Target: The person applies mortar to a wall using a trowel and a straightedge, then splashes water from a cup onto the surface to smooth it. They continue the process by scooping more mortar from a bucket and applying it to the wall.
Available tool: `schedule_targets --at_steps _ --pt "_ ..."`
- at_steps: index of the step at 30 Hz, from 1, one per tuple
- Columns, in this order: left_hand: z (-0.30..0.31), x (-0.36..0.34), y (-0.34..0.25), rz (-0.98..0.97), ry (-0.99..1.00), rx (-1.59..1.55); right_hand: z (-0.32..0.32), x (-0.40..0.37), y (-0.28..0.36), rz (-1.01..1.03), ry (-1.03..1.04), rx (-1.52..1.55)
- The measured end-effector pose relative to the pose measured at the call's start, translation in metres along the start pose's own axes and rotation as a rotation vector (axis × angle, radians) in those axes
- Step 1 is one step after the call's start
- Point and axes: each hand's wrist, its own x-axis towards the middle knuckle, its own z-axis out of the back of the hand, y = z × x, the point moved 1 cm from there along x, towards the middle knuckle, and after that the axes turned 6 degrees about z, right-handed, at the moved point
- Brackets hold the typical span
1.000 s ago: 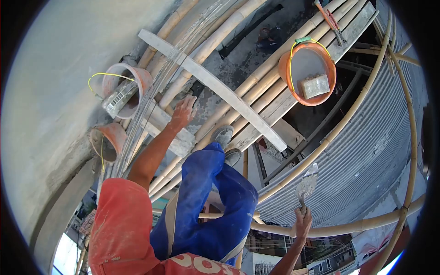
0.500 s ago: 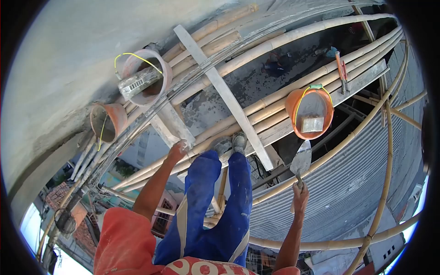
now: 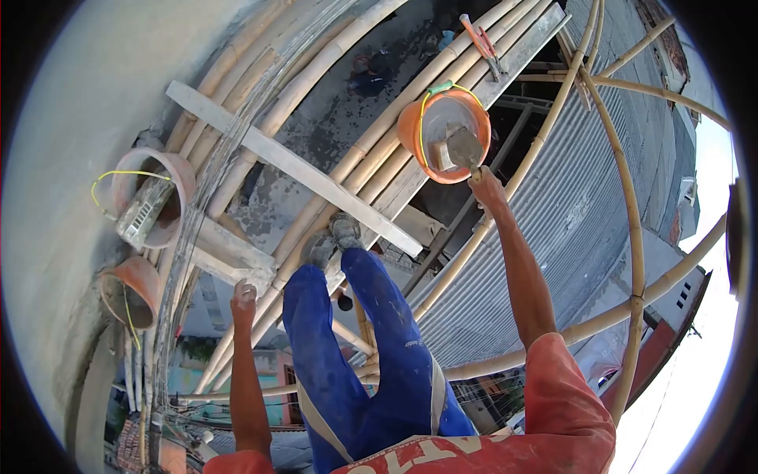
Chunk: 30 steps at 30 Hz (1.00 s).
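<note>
My right hand (image 3: 488,188) is closed round the handle of a pointed trowel (image 3: 464,148). Its blade is over the mouth of an orange bucket (image 3: 407,126) with a yellow handle, overlapping a pale block (image 3: 442,152) inside. On the other side, my left hand (image 3: 244,295) has its dusty fingers curled, close to the end of a grey plank (image 3: 229,251); whatever they hold, if anything, is hidden. My shoes (image 3: 344,229) stand on the bamboo poles (image 3: 359,154) and board between the two hands.
A pale bucket (image 3: 183,178) holding a mortar-covered block and a smaller orange bucket (image 3: 134,276) stand by the wall at left. A long board (image 3: 316,180) crosses the poles. Red-handled pliers (image 3: 483,47) lie beyond my bucket. Gaps show lower ground; corrugated roofing (image 3: 545,229) lies below right.
My right hand has brought the trowel from beside the orange bucket to over its mouth. The view has turned, shifting the scaffold leftward; my left hand stays near the plank's end.
</note>
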Motion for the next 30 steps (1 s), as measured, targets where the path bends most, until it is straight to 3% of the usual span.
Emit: schedule_targets --at_steps 6,8,10,12,15,21,30 --pt "-0.019 -0.047 -0.003 0.141 -0.036 0.044 -0.011 0.068 0.018 0.041 0.075 -0.113" --pt "-0.029 -0.067 0.01 0.217 0.033 0.022 -0.017 0.078 0.022 0.064 0.093 -0.172" --pt "-0.038 -0.088 0.012 0.225 0.026 0.052 -0.02 0.084 0.032 0.124 0.038 -0.207" --pt "-0.045 -0.106 0.015 0.237 0.021 0.082 -0.02 0.088 0.045 0.027 0.189 -0.246" --pt "-0.055 -0.131 0.019 0.257 -0.01 0.147 -0.032 0.098 0.047 0.075 0.167 -0.275" --pt "-0.063 -0.151 0.017 0.307 0.027 -0.036 -0.059 0.109 0.067 -0.001 0.157 -0.252" --pt "-0.071 -0.176 -0.023 0.543 0.105 -0.296 -0.08 0.086 0.061 -0.024 0.133 -0.215"
